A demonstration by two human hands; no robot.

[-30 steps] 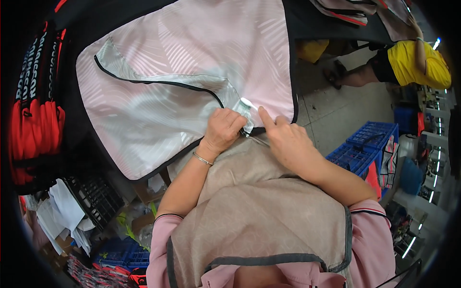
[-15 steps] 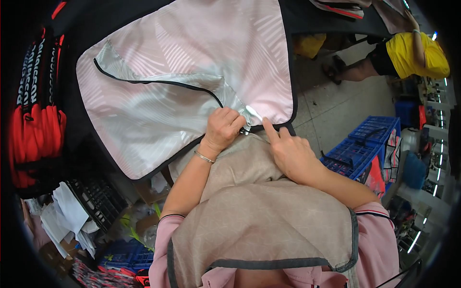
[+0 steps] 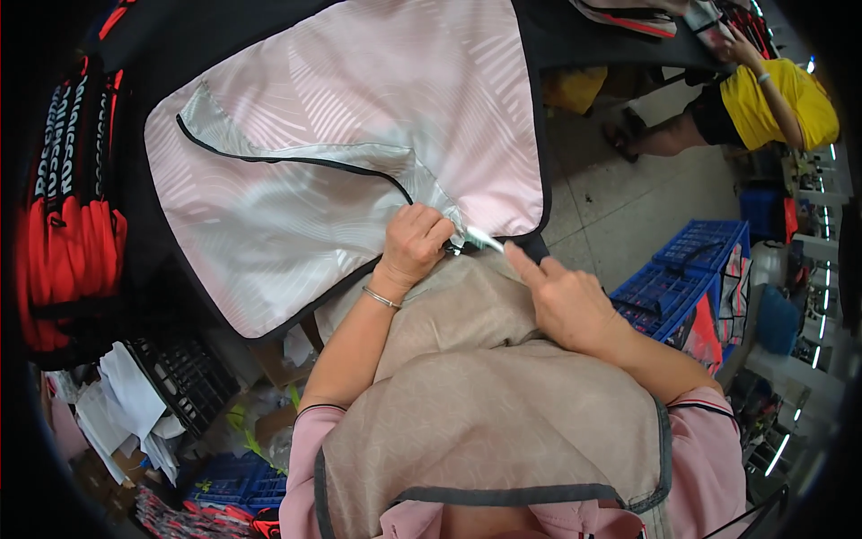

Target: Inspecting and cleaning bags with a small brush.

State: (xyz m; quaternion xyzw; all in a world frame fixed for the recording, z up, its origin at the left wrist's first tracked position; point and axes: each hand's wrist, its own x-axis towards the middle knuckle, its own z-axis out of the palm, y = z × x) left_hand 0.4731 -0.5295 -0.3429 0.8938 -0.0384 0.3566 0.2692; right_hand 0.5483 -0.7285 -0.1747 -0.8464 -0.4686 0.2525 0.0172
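A big pink cloth piece with thin black edging is lying spread out on a dark table in front of the person. It has a pale leaf pattern on it. A flap of it is folded over, showing a lighter, greyish-white side.

The left hand is curled up tight and is pinching the bunched corner of the pink cloth, near its lower edge. A thin bracelet is sitting on that wrist.

The right hand is resting just beside the left one, on the right. Its pointing finger is sticking out toward the same corner, and its other fingers are bent in loosely. A small white bit is poking out between the two hands. I cannot tell what it is, or if the right hand is gripping it.

A tan cloth with grey edging is lying over the person's front, under both arms.

To the left, red and black clothes are hanging in a stack. To the right, blue plastic crates are sitting on the floor. Another person in a yellow top is standing far off at the top right.
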